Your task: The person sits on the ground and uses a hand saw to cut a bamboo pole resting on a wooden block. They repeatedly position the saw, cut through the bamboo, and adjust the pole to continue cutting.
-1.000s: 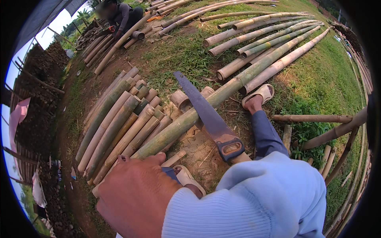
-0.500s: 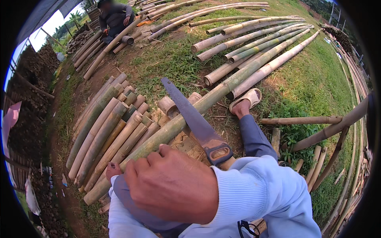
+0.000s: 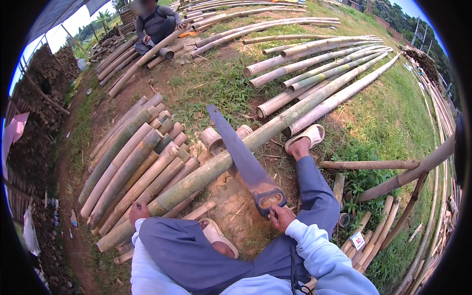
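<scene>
Head view: at five o'clock, our right hand (image 3: 282, 218) grasps the handle (image 3: 264, 188) of the saw (image 3: 244, 158), whose blade (image 3: 228, 132) lies across the green bamboo pole (image 3: 191, 183) and points toward eleven o'clock. At eight o'clock, our left hand (image 3: 139, 211) touches this same pole, but whether it is clenched, we cannot tell.

We have the saw (image 3: 236, 152) across the pole (image 3: 187, 183), cut pieces (image 3: 129, 172) left of both, and other poles (image 3: 319, 76) toward the ground's (image 3: 231, 201) far right edge.
</scene>
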A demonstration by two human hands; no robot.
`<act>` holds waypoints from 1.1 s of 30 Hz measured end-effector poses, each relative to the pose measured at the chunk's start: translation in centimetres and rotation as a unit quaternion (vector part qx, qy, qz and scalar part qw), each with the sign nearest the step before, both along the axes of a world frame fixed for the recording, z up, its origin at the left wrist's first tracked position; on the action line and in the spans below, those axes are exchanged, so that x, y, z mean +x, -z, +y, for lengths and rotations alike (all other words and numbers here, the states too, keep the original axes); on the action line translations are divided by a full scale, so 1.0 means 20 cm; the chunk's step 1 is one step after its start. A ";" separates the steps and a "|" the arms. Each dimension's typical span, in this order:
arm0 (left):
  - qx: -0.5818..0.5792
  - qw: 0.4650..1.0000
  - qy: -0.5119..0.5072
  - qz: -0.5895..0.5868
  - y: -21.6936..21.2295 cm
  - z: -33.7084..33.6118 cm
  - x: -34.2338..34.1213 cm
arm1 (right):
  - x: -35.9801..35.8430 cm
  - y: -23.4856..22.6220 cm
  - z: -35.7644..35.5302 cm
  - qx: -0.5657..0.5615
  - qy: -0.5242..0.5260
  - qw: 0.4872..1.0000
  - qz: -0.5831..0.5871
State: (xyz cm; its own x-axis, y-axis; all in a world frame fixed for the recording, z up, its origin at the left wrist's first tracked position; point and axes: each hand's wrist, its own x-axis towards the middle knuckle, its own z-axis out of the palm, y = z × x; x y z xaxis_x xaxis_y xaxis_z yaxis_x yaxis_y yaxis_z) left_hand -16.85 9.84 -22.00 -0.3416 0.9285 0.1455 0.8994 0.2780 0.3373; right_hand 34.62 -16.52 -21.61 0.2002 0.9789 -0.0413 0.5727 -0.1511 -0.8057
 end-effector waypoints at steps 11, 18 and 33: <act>0.020 1.000 0.003 0.000 -0.03 0.03 0.04 | 0.03 0.21 -0.04 -0.166 -0.022 0.984 -0.056; 0.000 1.000 0.004 -0.007 -0.03 0.02 0.03 | 0.01 0.25 -0.05 -0.255 -0.035 0.963 -0.083; 0.000 1.000 0.012 0.014 0.02 0.05 -0.03 | 0.01 0.24 -0.06 -0.265 -0.031 0.960 -0.088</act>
State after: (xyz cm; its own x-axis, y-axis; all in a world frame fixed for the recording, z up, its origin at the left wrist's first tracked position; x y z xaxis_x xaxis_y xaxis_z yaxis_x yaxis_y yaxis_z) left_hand -17.46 10.83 -22.44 -0.3154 0.9361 0.1554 0.9149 0.2566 0.3116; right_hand 34.86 -17.64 -26.47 0.1914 0.8403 -0.5071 0.7141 -0.4737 -0.5154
